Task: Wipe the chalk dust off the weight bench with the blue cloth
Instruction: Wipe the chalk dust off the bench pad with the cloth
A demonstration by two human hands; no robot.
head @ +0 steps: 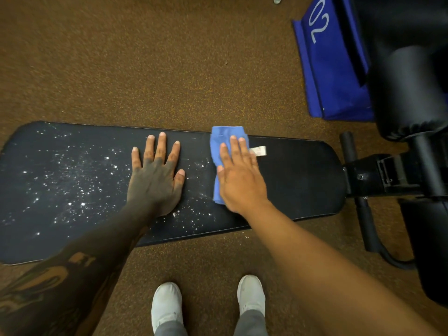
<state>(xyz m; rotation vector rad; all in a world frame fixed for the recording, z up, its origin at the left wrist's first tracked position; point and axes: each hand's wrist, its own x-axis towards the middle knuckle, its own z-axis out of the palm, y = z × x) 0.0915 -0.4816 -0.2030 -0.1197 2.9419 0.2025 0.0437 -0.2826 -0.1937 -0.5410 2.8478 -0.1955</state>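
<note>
A long black weight bench [298, 180] lies across the view over the floor. White chalk dust [72, 185] speckles its left half and the strip between my hands; the right part looks clean. The folded blue cloth [221, 144] lies on the pad, a white tag sticking out on its right. My right hand [240, 175] presses flat on the cloth, fingers together. My left hand [157, 175] rests flat on the pad to the left of the cloth, fingers spread, holding nothing.
Brown speckled floor [145, 69] surrounds the bench. A blue padded item marked 20 [334, 64] lies at the upper right. Black gym equipment and the bench frame [392, 175] stand at the right. My white shoes [167, 304] are just below the bench.
</note>
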